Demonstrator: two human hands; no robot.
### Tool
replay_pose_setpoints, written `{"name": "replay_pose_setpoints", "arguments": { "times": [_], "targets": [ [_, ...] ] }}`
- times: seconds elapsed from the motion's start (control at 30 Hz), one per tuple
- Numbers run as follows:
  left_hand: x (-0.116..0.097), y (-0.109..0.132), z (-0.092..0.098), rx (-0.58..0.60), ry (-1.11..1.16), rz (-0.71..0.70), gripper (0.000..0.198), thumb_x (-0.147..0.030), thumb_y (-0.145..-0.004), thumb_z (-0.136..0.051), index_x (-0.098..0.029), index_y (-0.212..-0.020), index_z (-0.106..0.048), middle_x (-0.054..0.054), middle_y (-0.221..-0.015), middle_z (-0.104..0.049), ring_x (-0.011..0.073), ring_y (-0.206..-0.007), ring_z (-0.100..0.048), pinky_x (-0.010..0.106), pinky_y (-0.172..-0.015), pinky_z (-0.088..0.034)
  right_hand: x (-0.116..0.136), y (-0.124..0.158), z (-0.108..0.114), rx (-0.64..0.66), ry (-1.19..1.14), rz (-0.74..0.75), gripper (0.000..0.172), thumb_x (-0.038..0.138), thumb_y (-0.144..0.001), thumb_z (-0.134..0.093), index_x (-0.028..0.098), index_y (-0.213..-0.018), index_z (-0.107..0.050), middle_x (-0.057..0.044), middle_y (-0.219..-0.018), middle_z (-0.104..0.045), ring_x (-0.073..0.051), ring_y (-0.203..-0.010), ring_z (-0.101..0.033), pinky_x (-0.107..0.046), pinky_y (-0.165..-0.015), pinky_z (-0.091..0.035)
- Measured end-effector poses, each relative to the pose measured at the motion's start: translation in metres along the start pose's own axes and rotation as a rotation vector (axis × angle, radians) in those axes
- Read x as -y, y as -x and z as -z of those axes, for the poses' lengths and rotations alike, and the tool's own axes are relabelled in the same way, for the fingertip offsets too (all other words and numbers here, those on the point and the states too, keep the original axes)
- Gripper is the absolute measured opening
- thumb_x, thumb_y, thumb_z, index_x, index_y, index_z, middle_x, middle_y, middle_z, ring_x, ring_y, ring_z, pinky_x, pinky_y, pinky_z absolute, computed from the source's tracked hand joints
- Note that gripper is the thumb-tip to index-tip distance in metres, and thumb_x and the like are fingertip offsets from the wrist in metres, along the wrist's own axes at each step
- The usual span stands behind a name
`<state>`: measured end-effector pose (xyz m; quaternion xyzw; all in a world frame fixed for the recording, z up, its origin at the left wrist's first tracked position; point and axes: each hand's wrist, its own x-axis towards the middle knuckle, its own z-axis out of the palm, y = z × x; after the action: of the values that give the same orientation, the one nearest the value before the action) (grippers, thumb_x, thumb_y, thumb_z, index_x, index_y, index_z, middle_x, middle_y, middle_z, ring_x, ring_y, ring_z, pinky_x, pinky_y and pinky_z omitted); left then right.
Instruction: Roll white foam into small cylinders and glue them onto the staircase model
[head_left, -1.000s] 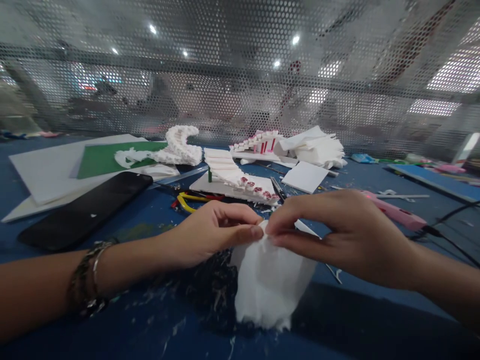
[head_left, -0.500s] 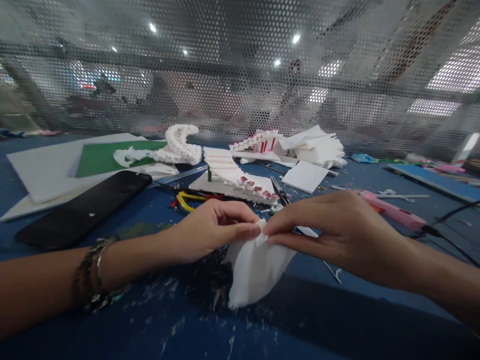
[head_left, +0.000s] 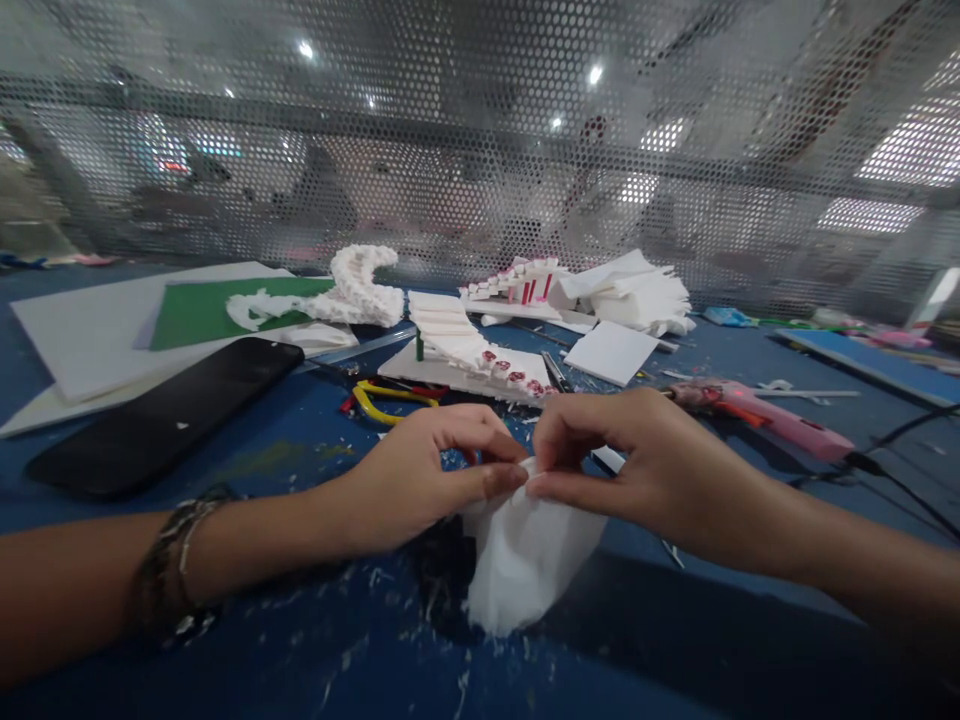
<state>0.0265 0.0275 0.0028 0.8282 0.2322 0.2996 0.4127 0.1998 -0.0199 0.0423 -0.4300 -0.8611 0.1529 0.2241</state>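
Observation:
A thin white tissue hangs from my fingertips, gathered at its top edge and spreading wider below. My left hand pinches the gathered edge between thumb and fingers from the left. From the right, my right hand pinches the same edge, its fingertips close to those of the left. Just behind my hands stands a small white stair model with red rosettes along one side. Yellow-handled pliers lie beyond my left hand, and a pink hot glue gun lies beyond my right.
A black phone lies at left, near white sheets and a green sheet. A knobbly white curved model and a tissue stack stand farther back. A perforated metal screen rises behind. Scraps litter the blue table.
Both hands have moved slightly down, with the tissue lowered between them. My right hand's fingers are more curled, and more of the glue gun shows behind it.

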Motion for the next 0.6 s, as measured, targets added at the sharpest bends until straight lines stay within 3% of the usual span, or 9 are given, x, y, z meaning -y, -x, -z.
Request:
{"name": "replay_pose_setpoints", "arguments": {
  "times": [0.3, 0.6],
  "targets": [
    [-0.0019, 0.0011, 0.0004, -0.006, 0.016, -0.059, 0.012, -0.017, -0.073, -0.057, -0.016, -0.065, -0.066, -0.001, -0.07, -0.056, 0.008, -0.064, -0.052, 0.016, -0.059, -0.04, 0.0002, 0.0011, -0.0018, -0.011, -0.16, -0.072, 0.009, 0.022, -0.073, -0.061, 0.016, -0.073, -0.055, 0.004, -0.067, -0.059, -0.004, -0.059, -0.055, -0.013, -0.054, -0.043],
    [-0.0044, 0.0003, 0.0014, -0.071, -0.098, -0.127, 0.015, -0.017, -0.076, -0.055, -0.015, -0.065, -0.065, -0.001, -0.068, -0.056, 0.0075, -0.064, -0.053, 0.015, -0.058, -0.041, 0.0035, 0.0005, -0.002, -0.11, -0.074, -0.067, 0.009, 0.02, -0.073, -0.06, 0.016, -0.066, -0.057, 0.004, -0.06, -0.06, -0.003, -0.054, -0.052, -0.012, -0.052, -0.041]
  ]
}}
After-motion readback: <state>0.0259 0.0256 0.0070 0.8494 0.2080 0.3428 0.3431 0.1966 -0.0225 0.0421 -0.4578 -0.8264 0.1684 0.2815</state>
